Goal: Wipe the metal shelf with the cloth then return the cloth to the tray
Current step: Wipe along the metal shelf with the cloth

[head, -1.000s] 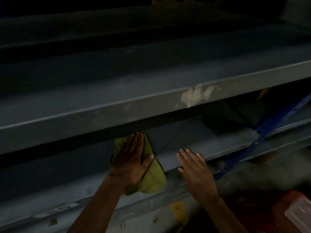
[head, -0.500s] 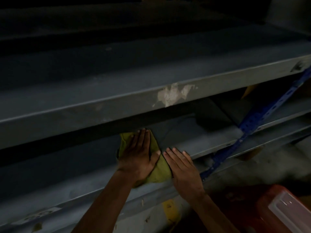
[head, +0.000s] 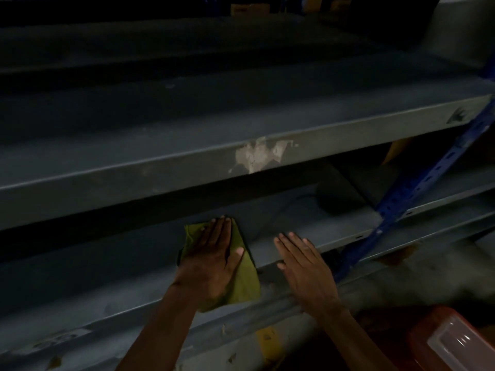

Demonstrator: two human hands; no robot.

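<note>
A yellow-green cloth (head: 242, 279) lies flat on the lower grey metal shelf (head: 93, 285). My left hand (head: 211, 261) presses palm-down on the cloth, fingers pointing toward the back of the shelf. My right hand (head: 305, 266) rests flat and open on the same shelf near its front edge, to the right of the cloth and apart from it. A red tray (head: 426, 341) with a clear plastic box (head: 463, 346) in it sits at the bottom right, below the shelf.
An upper grey shelf (head: 160, 172) with a patch of peeled paint (head: 258, 155) overhangs the lower one. A blue perforated upright (head: 412, 191) stands at the right. The scene is dim, and further dark shelves rise above.
My right hand slid left toward the cloth, then back right and apart from it. The left hand and cloth stayed in about the same spot. The view shifted slightly.
</note>
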